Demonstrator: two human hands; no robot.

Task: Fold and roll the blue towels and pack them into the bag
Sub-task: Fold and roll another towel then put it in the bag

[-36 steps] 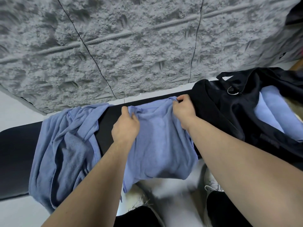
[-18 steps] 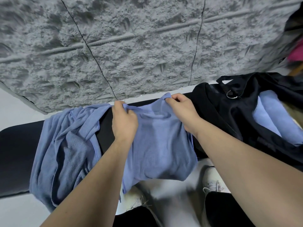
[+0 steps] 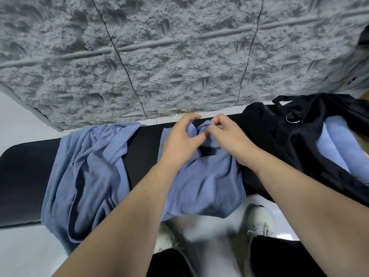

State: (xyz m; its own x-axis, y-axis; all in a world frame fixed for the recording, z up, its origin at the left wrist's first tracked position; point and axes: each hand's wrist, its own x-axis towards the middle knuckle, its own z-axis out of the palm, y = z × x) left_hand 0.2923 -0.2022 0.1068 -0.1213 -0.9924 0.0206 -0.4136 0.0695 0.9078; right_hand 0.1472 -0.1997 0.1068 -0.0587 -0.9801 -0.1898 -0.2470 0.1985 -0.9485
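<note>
Blue towel far edge pinched by left hand, right hand.

Left hand and right hand meet, both pinching the far edge of a blue towel draped over a black bench; a crumpled towel lies left of the left hand, a black bag holding rolled towels right of the right hand

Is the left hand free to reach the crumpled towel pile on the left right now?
Probably not yet. The left hand and right hand both pinch the middle towel; the crumpled towel pile lies unobstructed beside it on the bench.
</note>
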